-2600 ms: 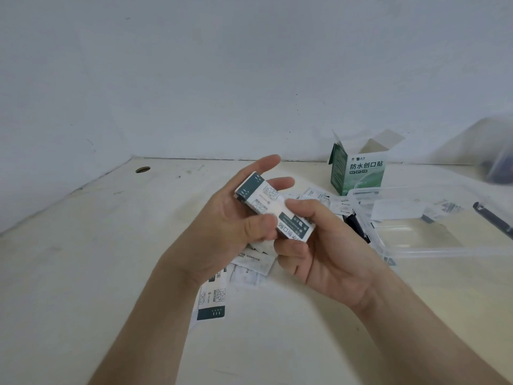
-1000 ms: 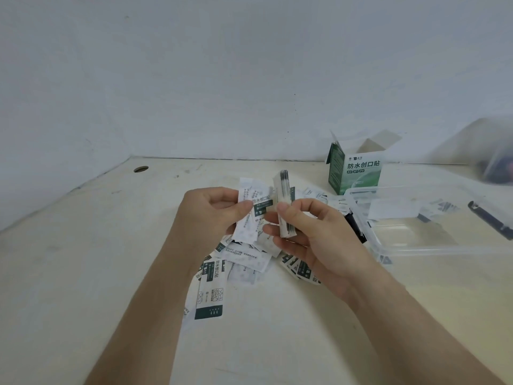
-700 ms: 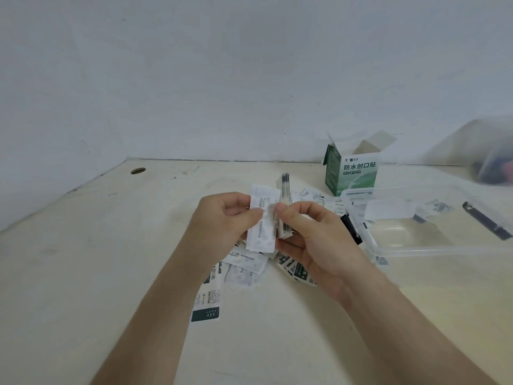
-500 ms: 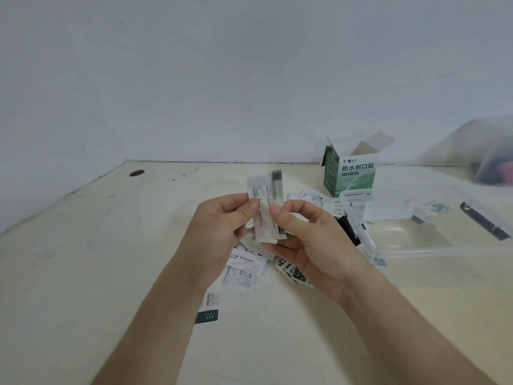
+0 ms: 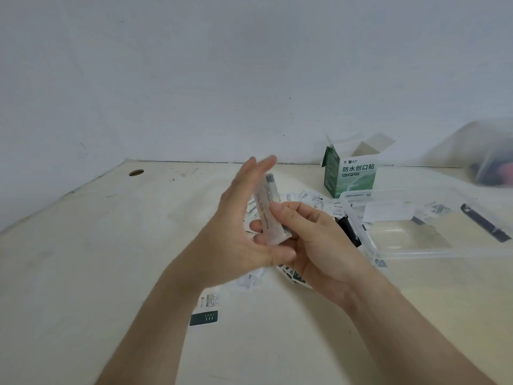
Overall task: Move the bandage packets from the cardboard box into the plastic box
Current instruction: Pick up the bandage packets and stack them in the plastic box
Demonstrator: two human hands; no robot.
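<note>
Packets [image 5: 206,309]: most lie loose on the table [image 5: 83,273], under and behind your hands; they are out of the carton and not yet in the tub
Stack [image 5: 270,215]: a few packets gathered on edge, tilted, held above the table between your hands
Right hand [image 5: 313,245]: it pinches the stack, thumb on the upper edge and curled fingers beneath; this grip carries the weight
Left hand [image 5: 244,232]: fingers straight and together, laid flat against the stack's side; I judge you are squaring the edges so the bundle goes in as one
Carton [image 5: 349,176]: it stands upright behind the loose packets with its flaps open; you cannot see whether anything is left inside
Tub [image 5: 416,252]: clear, lid off, just to the right of your right hand, so the carry is short; a black latch [image 5: 485,223] sits on its far side; some packets show through the walls, but inside or behind I cannot tell
Writing: the carton front reads 防水创口贴 under a small logo; the near packet shows a QR-like square and a dark green band; the finer print is too small to read
</note>
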